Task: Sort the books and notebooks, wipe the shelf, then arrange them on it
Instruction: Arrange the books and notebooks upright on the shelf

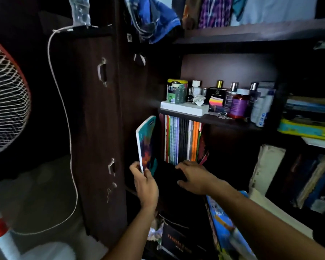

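Left hand [145,186] fingers are curled round the lower corner of a teal-and-orange notebook [146,142], which is held upright just outside the left edge of the shelf [210,118] compartment. Right hand [192,177] is laid, fingers bent, against the foot of the row of notebooks [182,140] stood upright at the compartment's left side; whether anything is gripped cannot be told. Dark open room is seen to the right of that row. Bottles [236,102] are lined along the shelf above.
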Demonstrator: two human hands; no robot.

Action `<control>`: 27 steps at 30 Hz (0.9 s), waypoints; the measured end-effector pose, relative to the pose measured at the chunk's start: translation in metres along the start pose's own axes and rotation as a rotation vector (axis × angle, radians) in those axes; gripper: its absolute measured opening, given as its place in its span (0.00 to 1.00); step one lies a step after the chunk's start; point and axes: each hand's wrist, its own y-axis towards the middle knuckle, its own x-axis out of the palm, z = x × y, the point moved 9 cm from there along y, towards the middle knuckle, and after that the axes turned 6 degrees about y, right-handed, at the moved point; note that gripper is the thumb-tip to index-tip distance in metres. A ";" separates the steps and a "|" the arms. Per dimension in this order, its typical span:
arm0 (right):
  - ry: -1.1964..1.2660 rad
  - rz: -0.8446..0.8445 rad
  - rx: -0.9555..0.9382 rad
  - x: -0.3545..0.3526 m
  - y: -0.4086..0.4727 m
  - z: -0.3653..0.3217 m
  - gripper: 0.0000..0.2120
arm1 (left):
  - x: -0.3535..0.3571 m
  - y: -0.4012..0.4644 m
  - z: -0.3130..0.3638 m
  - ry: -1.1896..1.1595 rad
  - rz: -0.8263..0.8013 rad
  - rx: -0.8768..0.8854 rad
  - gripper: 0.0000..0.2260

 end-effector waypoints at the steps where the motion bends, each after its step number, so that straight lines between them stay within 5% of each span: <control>1: -0.031 -0.003 -0.019 0.002 0.015 0.001 0.29 | 0.003 0.009 -0.006 0.024 -0.009 0.016 0.13; 12: -0.749 0.061 -0.231 0.000 0.122 -0.017 0.28 | 0.025 0.025 -0.034 0.336 -0.035 0.109 0.16; 27: -0.991 0.108 -0.173 0.012 0.133 0.013 0.34 | 0.036 0.017 -0.024 0.460 -0.104 0.158 0.18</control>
